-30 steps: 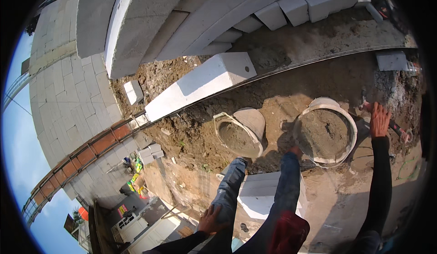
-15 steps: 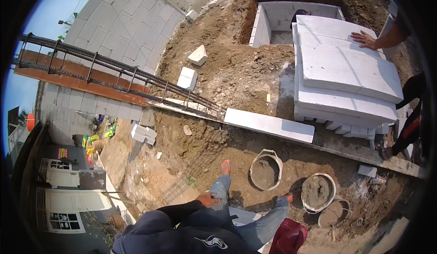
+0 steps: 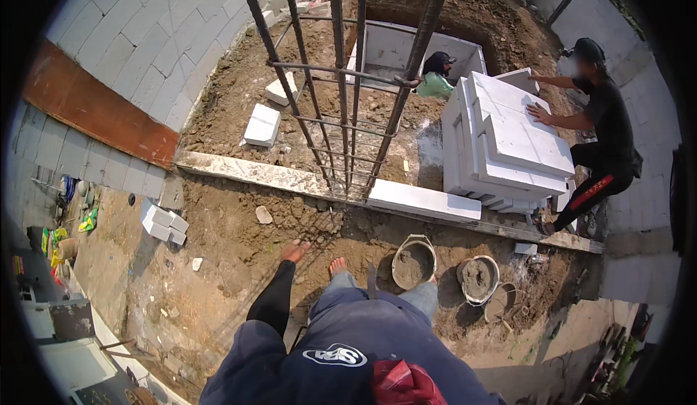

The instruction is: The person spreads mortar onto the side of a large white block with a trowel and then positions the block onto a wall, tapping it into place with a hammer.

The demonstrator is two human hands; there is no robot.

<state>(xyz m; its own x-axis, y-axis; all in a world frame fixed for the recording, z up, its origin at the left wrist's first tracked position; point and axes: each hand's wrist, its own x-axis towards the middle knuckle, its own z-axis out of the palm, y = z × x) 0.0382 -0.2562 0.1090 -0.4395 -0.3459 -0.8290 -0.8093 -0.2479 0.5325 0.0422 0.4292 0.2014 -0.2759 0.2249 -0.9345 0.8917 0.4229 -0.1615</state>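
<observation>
My left hand (image 3: 295, 251), below a dark sleeve, reaches out over the soil beside my bare foot (image 3: 337, 266). Its fingers look stretched out and hold nothing. My right hand does not show; a bunched dark red cloth (image 3: 406, 385) is at the lower edge, over my dark blue shirt. Ahead of my feet, an upright cage of steel reinforcing bars (image 3: 338, 78) rises from a low foundation strip. White lightweight blocks (image 3: 425, 200) lie along that strip, right of the cage. A bucket of grey mortar (image 3: 414, 263) stands by my right leg, a second mortar bucket (image 3: 478, 280) farther right.
A co-worker (image 3: 602, 122) leans on a tall stack of white blocks (image 3: 519, 125). Another person (image 3: 437, 75) is down in a block-lined pit (image 3: 385, 46). Loose blocks (image 3: 262, 125) lie on the soil; more blocks (image 3: 162, 221) sit at left, near a grey block wall (image 3: 138, 27).
I have risen from sitting to standing. My left hand has come off my knee and moved out over the soil. The bar cage now rises centrally in view.
</observation>
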